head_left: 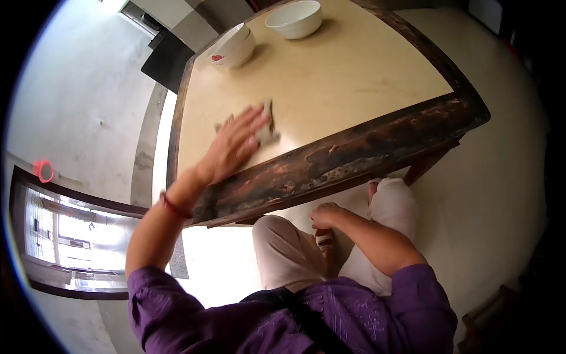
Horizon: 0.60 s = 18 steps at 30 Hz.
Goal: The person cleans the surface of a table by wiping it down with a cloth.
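Note:
My left hand [233, 144] lies palm down on a grey cloth [268, 135] near the front left of the table's pale top [330, 88]. Its fingers are stretched out and a little blurred, and the cloth shows past the fingertips. A red band circles that wrist. Below the table edge, my right hand [324, 216] hangs over my lap between the knees, with its fingers curled in. Anything inside it is too small or hidden to make out.
Stacked white bowls [234, 52], tilted at the rim, stand at the table's far left. Another white bowl [295, 20] is at the far edge. Worn dark wood [330, 159] frames the tabletop. A black object [168, 62] is beyond the left side.

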### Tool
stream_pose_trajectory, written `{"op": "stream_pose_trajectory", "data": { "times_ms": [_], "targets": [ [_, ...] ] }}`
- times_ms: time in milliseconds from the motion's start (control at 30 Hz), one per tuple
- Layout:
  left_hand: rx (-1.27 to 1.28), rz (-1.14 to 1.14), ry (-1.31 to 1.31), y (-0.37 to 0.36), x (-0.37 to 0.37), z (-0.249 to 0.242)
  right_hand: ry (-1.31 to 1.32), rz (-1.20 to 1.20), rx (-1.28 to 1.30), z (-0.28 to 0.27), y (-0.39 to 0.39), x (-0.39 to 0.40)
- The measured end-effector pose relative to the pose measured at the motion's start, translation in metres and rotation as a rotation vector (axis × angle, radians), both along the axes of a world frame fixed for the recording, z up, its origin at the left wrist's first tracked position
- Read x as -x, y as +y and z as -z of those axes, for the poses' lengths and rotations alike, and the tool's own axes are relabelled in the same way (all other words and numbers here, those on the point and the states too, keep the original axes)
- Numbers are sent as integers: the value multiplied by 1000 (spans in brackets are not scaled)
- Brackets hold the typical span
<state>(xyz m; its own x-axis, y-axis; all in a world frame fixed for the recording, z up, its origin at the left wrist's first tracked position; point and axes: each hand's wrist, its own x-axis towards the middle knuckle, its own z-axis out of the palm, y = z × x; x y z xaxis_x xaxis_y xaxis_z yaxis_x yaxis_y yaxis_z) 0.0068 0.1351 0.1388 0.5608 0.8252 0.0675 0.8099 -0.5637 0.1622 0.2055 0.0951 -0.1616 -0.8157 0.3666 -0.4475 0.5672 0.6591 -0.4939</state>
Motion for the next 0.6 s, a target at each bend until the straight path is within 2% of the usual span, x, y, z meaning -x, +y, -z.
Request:
{"op": "stream_pose_trajectory", "data": {
  "times_ms": [133,233,333,433,600],
  "targets": [
    [127,-21,48,-66,-10,-12,-42,-32,16,-3,2,-9],
    [135,-7,91,-59,-9,-11,-31,9,32,-10,3,-19],
    [93,-7,47,-17,-18,-12,-15,36,69,-7,5,-22],
    [-3,-54,49,50,-26,1,-33,-22,35,-5,9,-16],
    [-48,-77,-89,158,-42,18,16,-5,14,-8,11,-9]
  ]
}}
